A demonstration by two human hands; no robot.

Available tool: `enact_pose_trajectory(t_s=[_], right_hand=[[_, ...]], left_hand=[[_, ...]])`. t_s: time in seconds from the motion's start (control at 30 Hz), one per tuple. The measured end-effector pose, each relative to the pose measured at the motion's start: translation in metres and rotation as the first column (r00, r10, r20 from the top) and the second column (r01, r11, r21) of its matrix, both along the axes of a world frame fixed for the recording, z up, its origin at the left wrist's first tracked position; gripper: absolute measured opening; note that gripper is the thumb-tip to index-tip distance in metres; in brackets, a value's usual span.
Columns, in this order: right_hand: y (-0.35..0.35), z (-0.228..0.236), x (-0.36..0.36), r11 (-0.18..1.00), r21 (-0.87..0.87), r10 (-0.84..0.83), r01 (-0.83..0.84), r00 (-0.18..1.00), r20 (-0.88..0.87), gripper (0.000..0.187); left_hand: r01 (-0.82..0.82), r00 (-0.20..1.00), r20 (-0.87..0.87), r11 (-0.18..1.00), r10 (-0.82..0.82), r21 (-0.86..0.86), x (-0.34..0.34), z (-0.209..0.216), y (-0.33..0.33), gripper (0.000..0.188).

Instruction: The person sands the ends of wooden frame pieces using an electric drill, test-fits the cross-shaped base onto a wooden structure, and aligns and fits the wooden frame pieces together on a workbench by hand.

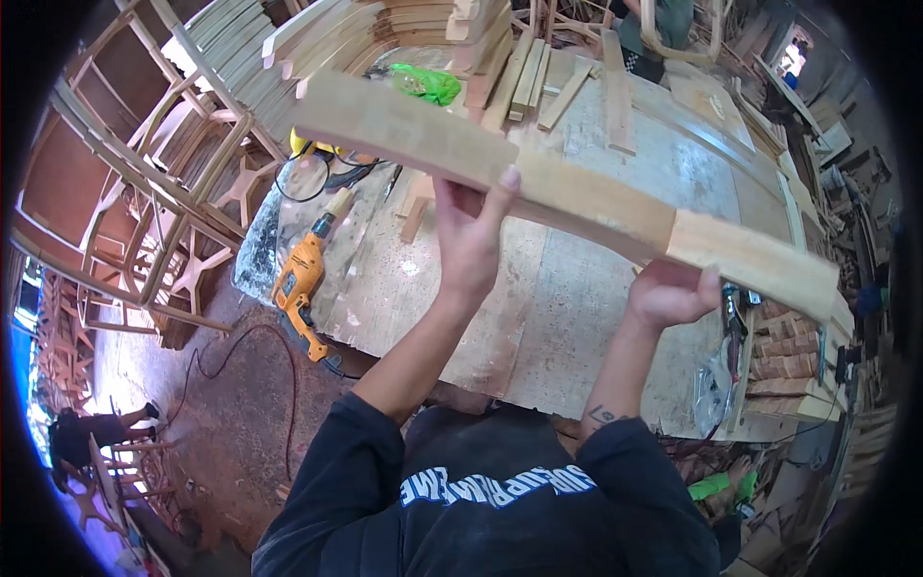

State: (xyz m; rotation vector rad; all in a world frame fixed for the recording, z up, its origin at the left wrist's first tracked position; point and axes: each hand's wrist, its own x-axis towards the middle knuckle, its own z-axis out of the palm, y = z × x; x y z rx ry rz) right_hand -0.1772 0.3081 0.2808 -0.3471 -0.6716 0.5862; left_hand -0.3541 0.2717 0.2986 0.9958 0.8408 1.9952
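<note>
Across the workbench, a long pale wooden piece (596,197), slightly bent and made of joined sections, is held up in both my hands. My left hand (471,226) grips it from below near its middle, thumb on the near face. Further right, my right hand (673,291) is wrapped under it, thumb against the near edge; its fingers are partly hidden behind the wood. An orange power drill (303,274) lies on the bench's left edge, left of my left hand. Part of a small wooden piece (413,216) shows beneath the held wood.
The workbench (433,332) spreads under my arms. Stacked curved boards (356,29) and a green bag (423,85) are at the back, beside loose wooden strips (529,82). Chair frames (163,192) crowd the left. At right are stacked wood blocks (784,356). Another person (668,29) stands behind the bench.
</note>
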Motion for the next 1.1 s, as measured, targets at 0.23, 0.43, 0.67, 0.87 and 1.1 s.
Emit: enact_pose_trajectory(t_s=[0.23,0.43,0.67,0.87,1.1], right_hand=[[-0.013,-0.083,0.005,0.933,0.307,0.132,-0.189,0.971,0.197,0.078],[-0.123,-0.188,0.029,0.974,-0.227,0.028,0.023,0.975,0.218,0.080],[-0.256,-0.269,0.036,0.577,-0.787,0.289,-0.216,0.956,-0.051,0.063],[-0.254,-0.261,0.007,0.391,-0.783,0.475,-0.483,0.835,-0.278,0.048],[-0.255,-0.153,0.003,0.364,-0.932,0.886,0.007,0.305,0.348,0.047]], left_hand=[[0.161,0.986,0.024,0.986,-0.162,0.046,-0.021,-0.093,-0.005,0.058],[0.133,0.990,-0.035,0.978,-0.140,-0.161,-0.020,-0.143,-0.087,0.059],[0.152,0.988,0.057,0.848,-0.143,-0.508,-0.037,-0.207,-0.152,0.056],[0.521,0.717,0.697,0.653,0.014,-0.549,-0.022,-0.207,-0.152,0.040],[0.604,0.617,0.784,0.599,0.066,-0.526,-0.029,-0.242,-0.159,0.038]])
